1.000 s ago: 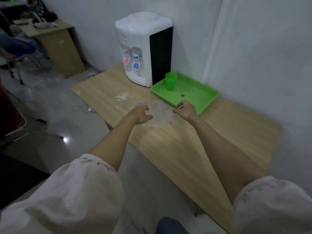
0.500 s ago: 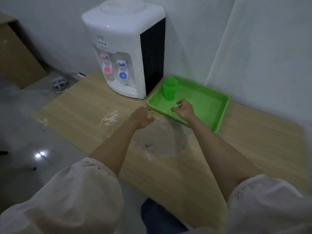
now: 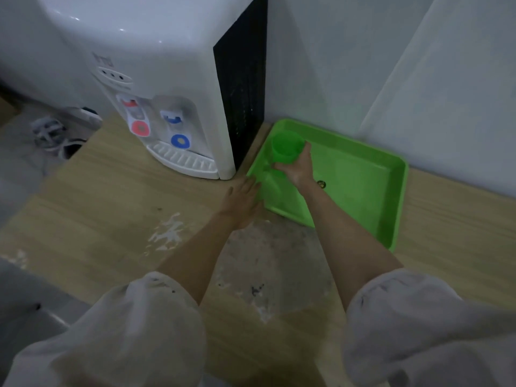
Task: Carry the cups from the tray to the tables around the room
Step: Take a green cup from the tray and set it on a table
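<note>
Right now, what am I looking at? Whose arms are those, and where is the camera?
The camera sits on a person's head and looks down, so you see that person's own two arms reaching out, as if they were yours. There is no machine doing the work here, only bare hands. In front is a wooden table. On it stands a white water dispenser with a red tap and a blue tap, and beside that a green tray. One green cup is in the tray. The right hand is wrapped around the cup. The left hand lies open, touching the tray's near corner. I cannot tell whether the cup has left the tray floor.
</note>
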